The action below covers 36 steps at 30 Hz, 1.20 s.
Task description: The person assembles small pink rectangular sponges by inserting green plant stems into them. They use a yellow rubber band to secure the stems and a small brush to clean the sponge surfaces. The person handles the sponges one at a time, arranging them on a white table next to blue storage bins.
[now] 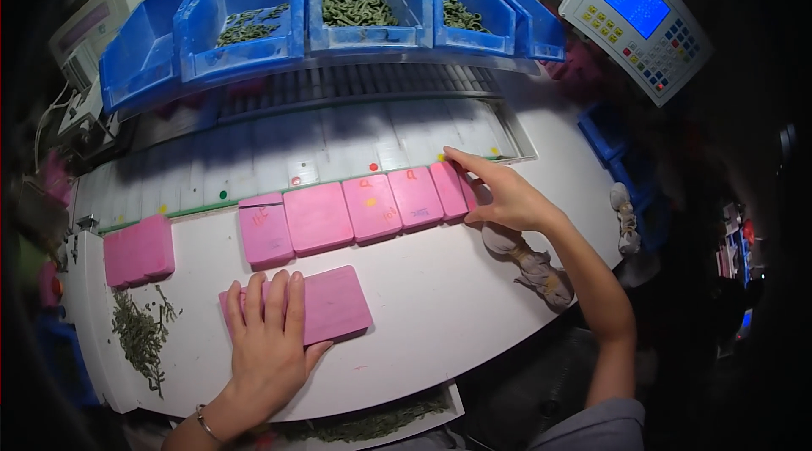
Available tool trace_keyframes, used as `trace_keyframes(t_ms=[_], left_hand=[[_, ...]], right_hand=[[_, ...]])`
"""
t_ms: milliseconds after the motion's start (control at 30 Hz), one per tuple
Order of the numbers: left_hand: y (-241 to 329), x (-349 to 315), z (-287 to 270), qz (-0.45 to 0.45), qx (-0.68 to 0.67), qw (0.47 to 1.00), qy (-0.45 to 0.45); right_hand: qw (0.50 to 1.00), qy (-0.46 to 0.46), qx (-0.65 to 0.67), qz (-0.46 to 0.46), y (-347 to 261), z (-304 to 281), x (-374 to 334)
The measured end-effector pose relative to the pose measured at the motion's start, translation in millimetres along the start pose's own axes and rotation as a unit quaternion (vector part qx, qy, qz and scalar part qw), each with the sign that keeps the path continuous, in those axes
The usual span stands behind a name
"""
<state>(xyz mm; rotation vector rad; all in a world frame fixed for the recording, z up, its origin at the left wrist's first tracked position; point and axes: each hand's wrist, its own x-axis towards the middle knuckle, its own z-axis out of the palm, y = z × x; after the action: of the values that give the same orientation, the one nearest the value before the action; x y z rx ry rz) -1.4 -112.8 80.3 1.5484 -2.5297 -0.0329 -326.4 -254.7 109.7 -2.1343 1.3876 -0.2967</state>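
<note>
My left hand lies flat with spread fingers on a thick pink block, like a rubber mould, on the white tabletop. Behind it, a row of pink blocks stands side by side along the green strip, some with handwritten marks. At the row's right end, my right hand has its forefinger at the far edge and its thumb at the near edge of the last narrow pink block. Part of that block is hidden by the fingers. Another pink block sits apart at the left.
Green twig-like pieces are piled at the left. A grey cloth bundle rests below my right wrist. Blue bins, several with green pieces, hang over the back. A control panel with a blue screen stands at the upper right.
</note>
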Motion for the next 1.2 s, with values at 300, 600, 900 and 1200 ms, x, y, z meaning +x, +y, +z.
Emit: trace_keyframes(t_ms=[300,600,900,1200], left_hand=[[2.0,4.5,-9.2,0.009,-0.05,0.998,-0.019],[37.9,17.9,-21.5,-0.089,-0.692,0.713,-0.062],[31.4,-19.2,-25.4,-0.143,-0.465,0.869,0.093],[20.0,-25.0,-30.6,-0.094,-0.395,0.908,0.108]], right_hand=[[0.994,0.073,-0.045,-0.072,-0.8,-7.6,-11.7],[0.936,0.179,0.028,-0.302,-143.2,87.5,-66.1],[0.946,0.155,0.123,-0.256,-162.3,89.3,-77.4],[0.942,0.132,-0.042,-0.304,-169.7,92.4,-75.0]])
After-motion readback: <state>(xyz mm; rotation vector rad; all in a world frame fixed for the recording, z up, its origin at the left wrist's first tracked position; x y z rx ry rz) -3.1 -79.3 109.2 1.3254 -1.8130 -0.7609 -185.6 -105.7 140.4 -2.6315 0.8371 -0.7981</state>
